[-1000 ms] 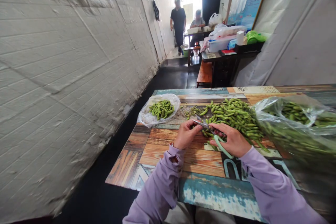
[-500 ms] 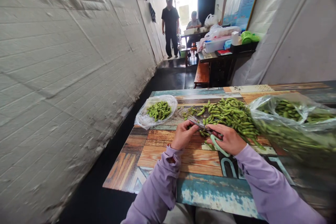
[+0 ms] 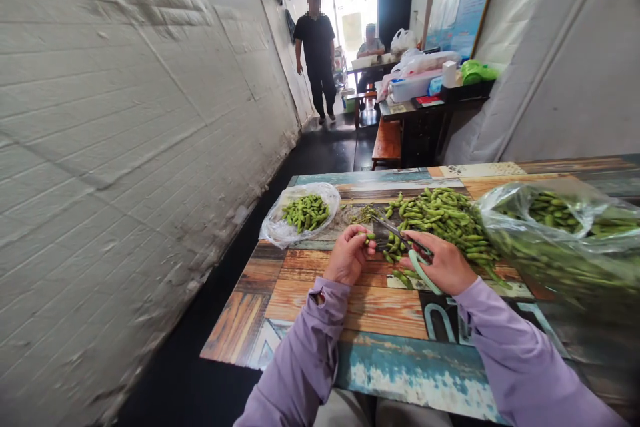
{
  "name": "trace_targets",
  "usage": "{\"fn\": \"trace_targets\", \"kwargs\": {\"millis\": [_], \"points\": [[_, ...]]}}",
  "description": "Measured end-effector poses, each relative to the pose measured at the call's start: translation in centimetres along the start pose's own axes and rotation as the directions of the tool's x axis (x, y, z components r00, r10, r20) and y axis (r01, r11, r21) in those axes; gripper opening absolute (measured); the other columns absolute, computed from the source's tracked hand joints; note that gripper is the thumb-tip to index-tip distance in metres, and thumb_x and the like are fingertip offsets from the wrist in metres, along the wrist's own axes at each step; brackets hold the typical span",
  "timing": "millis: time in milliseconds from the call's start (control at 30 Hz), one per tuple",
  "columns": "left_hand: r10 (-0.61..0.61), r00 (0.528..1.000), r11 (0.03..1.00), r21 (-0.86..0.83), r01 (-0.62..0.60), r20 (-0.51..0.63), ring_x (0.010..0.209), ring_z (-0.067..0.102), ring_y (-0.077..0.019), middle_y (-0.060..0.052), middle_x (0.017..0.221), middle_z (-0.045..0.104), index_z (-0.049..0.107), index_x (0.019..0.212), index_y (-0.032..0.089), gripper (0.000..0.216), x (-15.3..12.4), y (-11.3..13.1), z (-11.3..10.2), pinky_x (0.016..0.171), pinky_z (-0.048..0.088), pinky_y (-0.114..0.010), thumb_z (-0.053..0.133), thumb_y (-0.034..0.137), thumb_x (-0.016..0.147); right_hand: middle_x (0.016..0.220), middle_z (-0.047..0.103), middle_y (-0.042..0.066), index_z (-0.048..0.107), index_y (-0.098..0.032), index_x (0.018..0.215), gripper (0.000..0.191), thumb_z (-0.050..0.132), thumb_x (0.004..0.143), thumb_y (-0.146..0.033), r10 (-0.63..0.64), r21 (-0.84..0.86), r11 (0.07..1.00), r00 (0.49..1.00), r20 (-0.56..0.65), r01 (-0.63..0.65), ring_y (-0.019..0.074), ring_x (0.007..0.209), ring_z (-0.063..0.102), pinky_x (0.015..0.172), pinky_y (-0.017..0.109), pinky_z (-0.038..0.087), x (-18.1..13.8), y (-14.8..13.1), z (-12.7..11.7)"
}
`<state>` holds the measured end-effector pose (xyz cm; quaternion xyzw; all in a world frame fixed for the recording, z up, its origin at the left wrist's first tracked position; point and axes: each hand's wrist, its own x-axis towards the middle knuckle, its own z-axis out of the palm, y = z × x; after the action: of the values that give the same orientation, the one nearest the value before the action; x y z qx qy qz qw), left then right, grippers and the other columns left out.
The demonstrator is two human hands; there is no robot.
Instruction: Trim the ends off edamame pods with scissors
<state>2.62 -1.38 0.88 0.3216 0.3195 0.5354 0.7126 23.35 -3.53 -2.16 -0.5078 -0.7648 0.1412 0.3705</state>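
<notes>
Between the fingertips of my left hand (image 3: pixel 349 255) is a green edamame pod (image 3: pixel 369 236). My right hand (image 3: pixel 440 263) grips scissors (image 3: pixel 421 269) with pale green handles, their blades pointing up and left, a little apart from the pod. Behind the scissors spreads a loose heap of edamame pods (image 3: pixel 445 220) on the table. A small pile of trimmings (image 3: pixel 366 214) lies just beyond my hands. To the left, a clear plastic bag (image 3: pixel 273 223) lies opened out with a mound of pods (image 3: pixel 306 213) on it.
A large clear bag (image 3: pixel 505 227) full of pods stands on the right of the patterned wooden table (image 3: pixel 350 303). A white wall (image 3: pixel 150 147) runs along the left. Farther back are a standing person (image 3: pixel 316 47), a seated person (image 3: pixel 371 47), a bench (image 3: pixel 387 141) and a cluttered table (image 3: pixel 400 107).
The scissor blades have drawn away from my left fingers, and the pod between them now shows. The standing person has come closer.
</notes>
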Motion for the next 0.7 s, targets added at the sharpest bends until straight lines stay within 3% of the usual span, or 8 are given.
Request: {"fn": "trace_targets", "kwargs": {"millis": [233, 700], "points": [[0.007, 0.999, 0.999, -0.051, -0.005, 0.037, 0.060, 0.057, -0.0084, 0.001, 0.068, 0.059, 0.054, 0.081, 0.013, 0.035, 0.1, -0.5, -0.3, 0.055, 0.043, -0.019, 0.080, 0.019, 0.059, 0.098, 0.064, 0.005, 0.055, -0.024, 0.122, 0.052, 0.065, 0.074, -0.043, -0.044, 0.027, 0.999, 0.994, 0.104, 0.041, 0.0172, 0.076, 0.061, 0.075, 0.032, 0.053, -0.3, -0.8, 0.3], [0.016, 0.997, 0.997, -0.079, -0.010, 0.077, 0.059, 0.058, -0.0086, 0.000, 0.069, 0.061, 0.054, 0.076, 0.013, 0.034, -0.1, -0.8, -0.1, 0.053, 0.045, -0.019, 0.081, 0.020, 0.058, 0.096, 0.062, 0.005, 0.055, -0.023, 0.122, 0.053, 0.066, 0.073, -0.041, -0.068, -0.003, 0.998, 0.992, 0.107, 0.069, 0.0174, 0.076, 0.060, 0.072, 0.031, 0.052, -0.3, -1.4, 0.1]]}}
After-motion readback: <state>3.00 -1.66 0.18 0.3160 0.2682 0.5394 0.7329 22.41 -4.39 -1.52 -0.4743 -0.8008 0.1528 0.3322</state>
